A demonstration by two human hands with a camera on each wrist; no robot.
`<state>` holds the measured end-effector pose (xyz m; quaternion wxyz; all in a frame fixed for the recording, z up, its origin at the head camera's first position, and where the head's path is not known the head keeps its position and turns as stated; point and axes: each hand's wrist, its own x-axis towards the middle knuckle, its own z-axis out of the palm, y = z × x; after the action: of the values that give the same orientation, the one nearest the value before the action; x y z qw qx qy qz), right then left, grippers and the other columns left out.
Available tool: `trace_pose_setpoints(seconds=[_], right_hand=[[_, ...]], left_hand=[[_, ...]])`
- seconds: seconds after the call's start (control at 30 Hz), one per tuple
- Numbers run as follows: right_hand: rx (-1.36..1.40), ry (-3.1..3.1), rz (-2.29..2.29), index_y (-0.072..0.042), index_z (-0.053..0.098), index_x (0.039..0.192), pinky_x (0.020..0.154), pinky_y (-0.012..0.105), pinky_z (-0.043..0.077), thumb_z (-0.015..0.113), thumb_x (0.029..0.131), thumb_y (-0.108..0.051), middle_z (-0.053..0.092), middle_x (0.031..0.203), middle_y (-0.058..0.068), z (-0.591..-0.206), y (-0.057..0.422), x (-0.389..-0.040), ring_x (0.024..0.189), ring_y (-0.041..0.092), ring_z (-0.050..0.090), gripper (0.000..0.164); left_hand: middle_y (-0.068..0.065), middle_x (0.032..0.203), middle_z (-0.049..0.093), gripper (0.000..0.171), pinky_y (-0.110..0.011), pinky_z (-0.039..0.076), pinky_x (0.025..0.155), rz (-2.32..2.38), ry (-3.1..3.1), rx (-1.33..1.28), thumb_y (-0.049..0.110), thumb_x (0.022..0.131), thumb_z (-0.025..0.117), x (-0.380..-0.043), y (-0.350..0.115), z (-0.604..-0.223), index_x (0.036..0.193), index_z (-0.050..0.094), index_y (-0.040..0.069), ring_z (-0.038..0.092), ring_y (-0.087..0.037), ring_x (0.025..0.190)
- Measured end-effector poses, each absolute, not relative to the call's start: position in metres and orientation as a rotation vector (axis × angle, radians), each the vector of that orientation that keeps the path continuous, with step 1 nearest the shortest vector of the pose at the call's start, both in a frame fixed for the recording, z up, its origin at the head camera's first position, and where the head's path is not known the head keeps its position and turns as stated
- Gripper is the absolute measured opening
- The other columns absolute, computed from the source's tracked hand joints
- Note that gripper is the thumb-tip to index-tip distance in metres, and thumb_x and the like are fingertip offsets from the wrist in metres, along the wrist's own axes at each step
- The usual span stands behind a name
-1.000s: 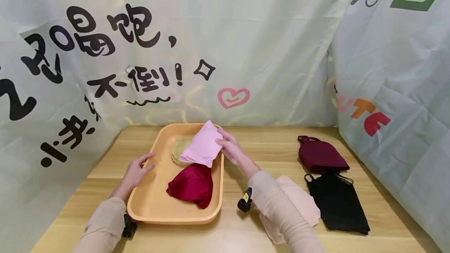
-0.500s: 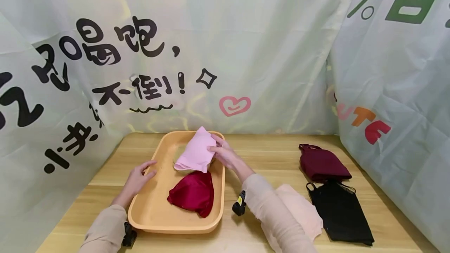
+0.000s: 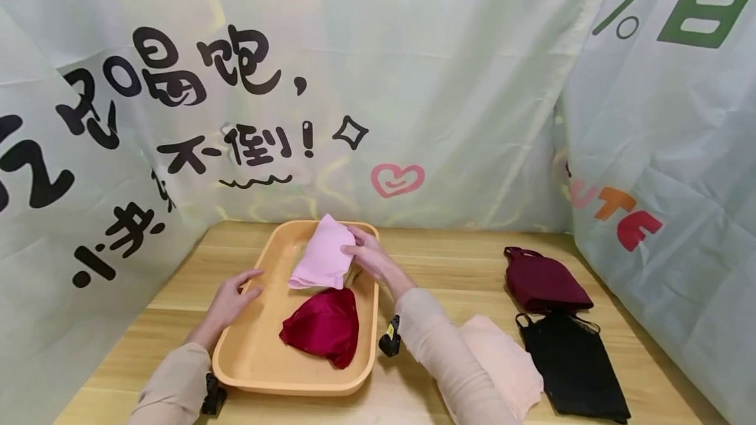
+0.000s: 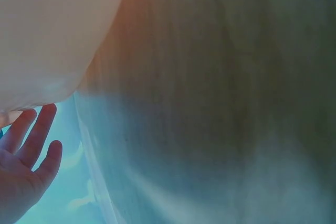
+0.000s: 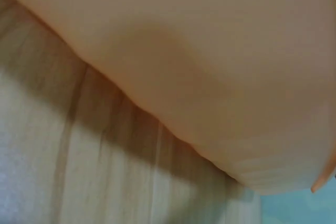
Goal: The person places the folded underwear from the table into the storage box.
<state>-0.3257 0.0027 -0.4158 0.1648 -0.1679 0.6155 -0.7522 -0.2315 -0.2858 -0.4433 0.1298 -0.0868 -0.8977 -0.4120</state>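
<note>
In the head view, my right hand [image 3: 375,258] pinches the right side of a folded pink cloth garment [image 3: 319,258] between thumb and fingers. The garment is over the far part of an orange plastic tray [image 3: 245,363] and covers most of an olive-green cloth [image 3: 353,275]. A shiny dark red satin garment [image 3: 323,326] lies nearer in the tray. My left hand [image 3: 232,297] touches the tray's left rim, thumb apart from the fingers. In the left wrist view its fairly straight fingers [image 4: 37,137] reach the tray's underside. The right wrist view shows mainly the tray's outer wall [image 5: 220,77].
To the right on the wooden table [image 3: 437,261] lie a folded maroon garment [image 3: 546,281], a black strappy top [image 3: 575,366] and a pale peach cloth [image 3: 502,363], partly behind my right sleeve. Printed curtains [image 3: 472,117] stand behind and at both sides.
My right hand has moved left with the pink garment, which now hides more of the olive-green cloth. The left hand stays at the rim. The head view has tilted slightly.
</note>
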Motion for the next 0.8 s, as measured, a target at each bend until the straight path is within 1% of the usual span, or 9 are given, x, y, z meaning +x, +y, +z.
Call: trace_pose_setpoints(seconds=[0.1, 0.13, 0.23, 0.33, 0.37, 0.47, 0.57, 0.7, 0.8], right_hand=[[-0.551, 1.863, -2.098, 0.004, 0.022, 0.142, 0.092, 0.036, 0.042, 0.052, 0.087, 0.001, 0.034, 0.14, 0.023, -0.419, 0.0, -0.329, 0.12, 0.028, 0.041, 0.063], [-0.622, 1.909, -2.085, 0.004, 0.026, 0.141, 0.091, 0.034, 0.043, 0.055, 0.086, -0.003, 0.037, 0.139, 0.022, -0.421, 0.0, -0.331, 0.119, 0.025, 0.044, 0.062], [-0.708, 2.073, -2.027, 0.003, 0.034, 0.138, 0.09, 0.032, 0.044, 0.059, 0.085, -0.006, 0.04, 0.139, 0.018, -0.421, -0.001, -0.333, 0.117, 0.023, 0.046, 0.059], [-0.742, 2.227, -1.963, 0.003, 0.04, 0.135, 0.086, 0.033, 0.046, 0.059, 0.085, -0.005, 0.043, 0.136, 0.019, -0.416, -0.002, -0.331, 0.113, 0.028, 0.051, 0.054], [-0.699, 2.274, -1.938, 0.004, 0.042, 0.134, 0.087, 0.035, 0.046, 0.057, 0.085, -0.002, 0.043, 0.136, 0.02, -0.414, -0.004, -0.329, 0.113, 0.031, 0.05, 0.052], [-0.639, 2.391, -1.904, 0.004, 0.047, 0.129, 0.084, 0.034, 0.047, 0.058, 0.084, -0.001, 0.049, 0.129, 0.022, -0.412, -0.006, -0.327, 0.107, 0.033, 0.053, 0.046], [-0.562, 2.494, -1.877, 0.002, 0.052, 0.126, 0.08, 0.031, 0.048, 0.06, 0.084, -0.004, 0.055, 0.119, 0.021, -0.413, -0.007, -0.327, 0.1, 0.031, 0.055, 0.043], [-0.511, 2.57, -1.846, 0.001, 0.054, 0.123, 0.074, 0.03, 0.049, 0.062, 0.084, -0.006, 0.057, 0.111, 0.02, -0.417, -0.01, -0.325, 0.092, 0.03, 0.058, 0.041], [-0.492, 2.612, -1.811, 0.0, 0.055, 0.122, 0.071, 0.029, 0.049, 0.062, 0.083, -0.007, 0.056, 0.111, 0.018, -0.419, -0.011, -0.324, 0.091, 0.03, 0.058, 0.04]], left_hand=[[-0.028, 0.119, 0.055, 0.034, -0.024, 0.046, 0.073, -1.2, -2.616, -0.236, 0.002, 0.084, 0.06, -0.231, -0.287, -0.442, 0.117, 0.056, -0.008, 0.051, -0.037, 0.107], [-0.028, 0.119, 0.054, 0.034, -0.023, 0.046, 0.072, -1.198, -2.62, -0.234, 0.002, 0.085, 0.06, -0.232, -0.287, -0.441, 0.117, 0.056, -0.007, 0.052, -0.038, 0.106], [-0.028, 0.121, 0.053, 0.035, -0.023, 0.045, 0.071, -1.198, -2.632, -0.229, 0.004, 0.086, 0.059, -0.235, -0.288, -0.437, 0.119, 0.055, -0.007, 0.051, -0.038, 0.106], [-0.028, 0.122, 0.053, 0.035, -0.026, 0.045, 0.075, -1.185, -2.638, -0.233, 0.005, 0.086, 0.059, -0.238, -0.288, -0.435, 0.119, 0.055, -0.006, 0.05, -0.037, 0.108], [-0.028, 0.121, 0.053, 0.035, -0.027, 0.046, 0.076, -1.181, -2.637, -0.235, 0.005, 0.086, 0.059, -0.239, -0.288, -0.435, 0.119, 0.056, -0.006, 0.05, -0.037, 0.108], [-0.028, 0.12, 0.053, 0.034, -0.031, 0.046, 0.079, -1.175, -2.635, -0.25, 0.005, 0.086, 0.06, -0.24, -0.289, -0.436, 0.118, 0.056, -0.006, 0.049, -0.038, 0.11], [-0.029, 0.121, 0.053, 0.035, -0.03, 0.046, 0.078, -1.182, -2.636, -0.261, 0.004, 0.086, 0.059, -0.238, -0.289, -0.438, 0.118, 0.056, -0.007, 0.048, -0.039, 0.111], [-0.029, 0.121, 0.053, 0.035, -0.024, 0.045, 0.076, -1.186, -2.641, -0.254, 0.005, 0.086, 0.059, -0.235, -0.288, -0.441, 0.118, 0.055, -0.007, 0.049, -0.038, 0.11], [-0.029, 0.12, 0.053, 0.034, -0.03, 0.046, 0.078, -1.184, -2.641, -0.245, 0.005, 0.086, 0.059, -0.234, -0.288, -0.442, 0.118, 0.056, -0.007, 0.049, -0.039, 0.11]])
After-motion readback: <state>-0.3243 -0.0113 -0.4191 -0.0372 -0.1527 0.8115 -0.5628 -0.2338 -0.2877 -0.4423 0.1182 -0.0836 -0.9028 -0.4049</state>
